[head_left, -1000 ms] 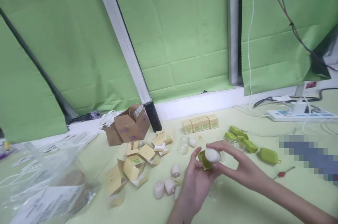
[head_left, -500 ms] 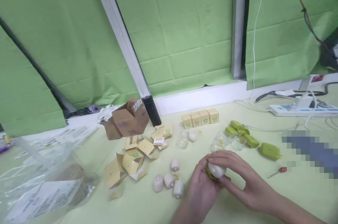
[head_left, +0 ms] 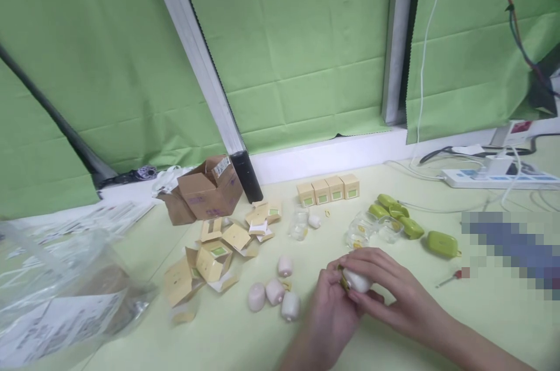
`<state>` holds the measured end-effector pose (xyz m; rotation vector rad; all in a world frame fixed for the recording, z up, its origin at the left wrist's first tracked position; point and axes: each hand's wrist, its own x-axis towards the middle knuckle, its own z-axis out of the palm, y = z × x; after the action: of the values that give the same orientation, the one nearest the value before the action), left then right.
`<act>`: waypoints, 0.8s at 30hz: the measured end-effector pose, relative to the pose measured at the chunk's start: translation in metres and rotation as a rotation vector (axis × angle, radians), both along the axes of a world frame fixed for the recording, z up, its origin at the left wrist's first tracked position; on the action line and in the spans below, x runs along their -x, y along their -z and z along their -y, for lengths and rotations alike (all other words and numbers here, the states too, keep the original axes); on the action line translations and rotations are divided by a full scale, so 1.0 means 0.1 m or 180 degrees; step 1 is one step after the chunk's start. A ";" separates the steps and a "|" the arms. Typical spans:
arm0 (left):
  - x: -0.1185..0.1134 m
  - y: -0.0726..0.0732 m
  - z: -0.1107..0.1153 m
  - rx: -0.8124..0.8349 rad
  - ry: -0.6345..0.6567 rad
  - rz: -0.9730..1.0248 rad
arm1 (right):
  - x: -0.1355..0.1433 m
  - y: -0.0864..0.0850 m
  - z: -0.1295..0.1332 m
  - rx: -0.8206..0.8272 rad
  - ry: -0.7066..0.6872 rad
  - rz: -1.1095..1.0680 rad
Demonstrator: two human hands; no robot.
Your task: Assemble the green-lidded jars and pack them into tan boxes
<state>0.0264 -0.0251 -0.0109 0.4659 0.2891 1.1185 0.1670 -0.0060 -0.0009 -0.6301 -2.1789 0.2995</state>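
At the lower right of the middle, my left hand and my right hand meet, both closed. Between them is a white rounded piece, tilted on its side, with the right fingers over it. A small olive-green piece touches its left end, pinched by the left fingers; its shape is mostly hidden. Left of the hands stand several similar pale rounded pieces, beside a small yellow loop. Beyond the fingers lie clear plastic shells.
Opened small cartons and a brown cardboard box lie left. Small closed boxes line the back. To the right are green cases, a red-handled screwdriver and a power strip. A plastic bag fills the near left.
The white piece has turned between my hands and more of its end is covered by my right fingers. The view has shifted slightly; the things on the table stay put.
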 end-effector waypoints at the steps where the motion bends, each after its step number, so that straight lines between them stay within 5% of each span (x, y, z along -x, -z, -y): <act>1: -0.01 0.00 0.00 0.0024 -0.0029 -0.0014 | 0.00 0.00 0.01 -0.0009 -0.0013 0.0010; 9: 0.06 0.00 0.03 0.0193 -0.0062 -0.0393 | -0.01 -0.07 0.05 -0.0336 -0.0141 0.0241; 24: 0.10 -0.05 0.02 0.0212 -0.0052 -0.0739 | -0.04 0.06 0.06 -0.0644 0.0168 0.0417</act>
<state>0.0168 -0.0272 -0.0064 0.5357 0.5323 1.0681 0.1706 -0.0123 -0.0070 -0.6059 -2.2768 0.0090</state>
